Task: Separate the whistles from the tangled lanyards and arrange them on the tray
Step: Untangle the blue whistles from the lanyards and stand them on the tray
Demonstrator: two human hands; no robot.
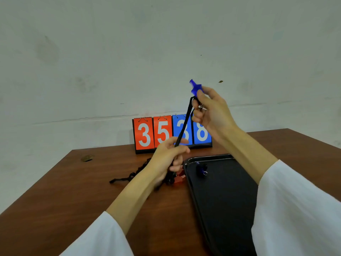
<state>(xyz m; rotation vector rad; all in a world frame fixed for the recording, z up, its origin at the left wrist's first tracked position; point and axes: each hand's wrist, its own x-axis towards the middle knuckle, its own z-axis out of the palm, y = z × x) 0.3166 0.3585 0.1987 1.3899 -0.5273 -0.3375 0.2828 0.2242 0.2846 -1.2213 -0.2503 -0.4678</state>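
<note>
My right hand (212,111) is raised over the far part of the table (73,191), its fingers curled and pinching a blue whistle (195,88) with the mouthpiece sticking up above my fingertips. A small metal ring shows between those fingers. From the whistle a black lanyard (182,126) runs taut, down and to the left, into my left hand (169,156) — thumb and fingers closed round the strap, just above the tabletop.

Under that hand lies the tangle of dark lanyards (136,172), trailing out to the left, with red whistles (179,179) at its right end, just beside the tray's left rim. The black tray (221,209) sits to the right, and a second blue whistle (202,169) rests in its far left corner. A flip scoreboard (147,133) — 35 red, 38 blue — stands at the far edge.
</note>
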